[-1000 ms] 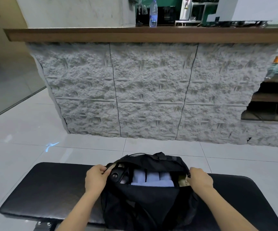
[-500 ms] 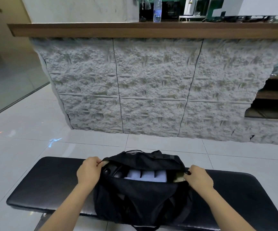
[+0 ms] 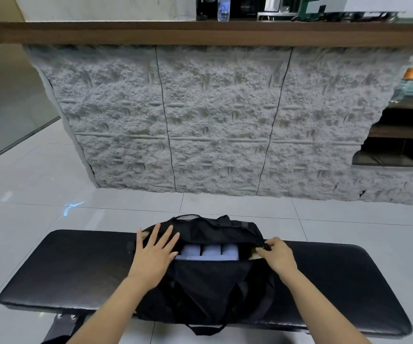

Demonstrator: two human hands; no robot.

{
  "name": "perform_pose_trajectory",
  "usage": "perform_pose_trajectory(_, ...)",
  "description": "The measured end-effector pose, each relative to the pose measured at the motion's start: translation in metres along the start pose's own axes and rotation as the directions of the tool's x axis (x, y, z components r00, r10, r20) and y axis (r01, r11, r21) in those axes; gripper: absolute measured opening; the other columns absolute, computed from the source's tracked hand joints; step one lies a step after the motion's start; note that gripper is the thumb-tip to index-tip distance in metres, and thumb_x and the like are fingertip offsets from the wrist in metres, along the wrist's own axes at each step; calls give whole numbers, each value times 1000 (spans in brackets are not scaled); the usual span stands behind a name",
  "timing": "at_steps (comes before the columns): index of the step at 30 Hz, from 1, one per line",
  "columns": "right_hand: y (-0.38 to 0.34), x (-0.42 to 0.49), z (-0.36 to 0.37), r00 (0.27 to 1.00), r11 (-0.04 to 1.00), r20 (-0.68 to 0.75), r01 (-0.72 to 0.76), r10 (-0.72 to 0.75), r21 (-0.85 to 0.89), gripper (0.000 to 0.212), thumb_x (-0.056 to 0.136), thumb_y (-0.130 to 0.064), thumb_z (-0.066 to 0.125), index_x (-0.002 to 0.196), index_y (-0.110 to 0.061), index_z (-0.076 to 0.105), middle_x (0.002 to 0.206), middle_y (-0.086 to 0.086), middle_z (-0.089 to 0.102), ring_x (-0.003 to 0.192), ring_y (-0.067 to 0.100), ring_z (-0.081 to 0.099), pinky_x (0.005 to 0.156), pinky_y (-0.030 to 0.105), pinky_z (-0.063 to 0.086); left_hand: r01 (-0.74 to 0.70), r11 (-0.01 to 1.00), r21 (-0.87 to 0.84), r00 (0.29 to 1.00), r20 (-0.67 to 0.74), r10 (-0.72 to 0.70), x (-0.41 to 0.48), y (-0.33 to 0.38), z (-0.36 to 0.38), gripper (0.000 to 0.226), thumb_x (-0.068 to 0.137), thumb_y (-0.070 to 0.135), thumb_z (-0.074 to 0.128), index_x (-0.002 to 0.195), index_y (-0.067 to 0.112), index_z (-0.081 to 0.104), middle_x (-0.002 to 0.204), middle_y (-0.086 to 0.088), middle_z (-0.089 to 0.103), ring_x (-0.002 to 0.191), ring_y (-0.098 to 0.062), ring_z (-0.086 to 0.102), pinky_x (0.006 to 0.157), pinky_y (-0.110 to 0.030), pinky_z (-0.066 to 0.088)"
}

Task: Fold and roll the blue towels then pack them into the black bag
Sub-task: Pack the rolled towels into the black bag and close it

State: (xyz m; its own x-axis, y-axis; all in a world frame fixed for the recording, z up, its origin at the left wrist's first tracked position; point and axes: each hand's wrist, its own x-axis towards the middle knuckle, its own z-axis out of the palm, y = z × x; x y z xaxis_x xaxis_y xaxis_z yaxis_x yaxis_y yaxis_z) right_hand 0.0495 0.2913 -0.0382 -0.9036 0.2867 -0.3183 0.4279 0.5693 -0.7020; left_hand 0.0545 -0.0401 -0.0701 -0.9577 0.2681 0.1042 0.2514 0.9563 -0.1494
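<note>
Packing looks finished: rolled blue towels (image 3: 209, 252) stand side by side in the open black bag (image 3: 208, 276) on the worktop (image 3: 76, 264), lower centre; the left hand (image 3: 152, 254) presses its left end with flat, spread fingers (image 3: 167, 235), the right hand (image 3: 278, 256) pinches what looks like the zip pull (image 3: 266, 245), so zipping it closed is probably next.

Café or bar-like interior, stone-faced counter (image 3: 220, 120) with wooden top (image 3: 200, 33) across upper frame, water bottle (image 3: 223, 8) and appliances (image 3: 278, 6) above, glossy tiled floor (image 3: 27, 219)
</note>
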Motion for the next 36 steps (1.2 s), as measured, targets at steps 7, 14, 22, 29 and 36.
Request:
perform_pose_trajectory(7, 3, 4, -7, 978, 857, 111, -207, 175, 471, 9, 88, -20, 66, 87, -12, 68, 73, 3, 57, 62, 13, 48, 58, 24, 43, 93, 672, -735, 991, 5, -132, 48, 139, -60, 25, 86, 14, 61, 110, 13, 69, 113, -4, 66, 102, -21, 61, 95, -34, 46)
perform_pose_trajectory(14, 7, 4, -25, 970, 774, 125, -242, 209, 586, 16, 91, -11, 61, 78, -2, 65, 69, 9, 58, 69, 16, 57, 77, 33, 55, 618, 79, -783, 783, 602, -158, 83, 226, -63, 40, 95, 17, 52, 55, 12, 44, 58, -1, 41, 56, -13, 37, 57, -25, 32)
perform_pose_trajectory(22, 11, 6, -27, 975, 793, 71, -215, 213, 571, 14, 94, -12, 55, 82, -5, 60, 98, 14, 68, 81, 25, 65, 54, 25, 34, 706, -167, -688, 673, 726, -142, 97, 239, -49, 24, 90, 22, 62, 70, 9, 56, 72, -3, 54, 78, -19, 50, 69, -26, 43)
perform_pose_trajectory(29, 6, 4, -26, 975, 786, 84, -216, 206, 579, 15, 92, -11, 57, 78, -6, 60, 97, 11, 67, 85, 24, 63, 55, 22, 32, 598, 50, -800, 765, 551, -334, 93, 235, -47, 50, 87, 13, 64, 48, 17, 33, 51, 3, 27, 50, -12, 22, 44, -22, 19)
perform_pose_trajectory(36, 12, 9, -19, 977, 784, 83, -209, 199, 584, 15, 89, -19, 65, 83, -5, 68, 90, 11, 72, 80, 22, 67, 54, 22, 37, 547, -46, -836, 773, 526, -354, 86, 230, -45, 29, 85, 11, 68, 57, 17, 58, 63, 5, 58, 63, -10, 51, 57, -15, 39)
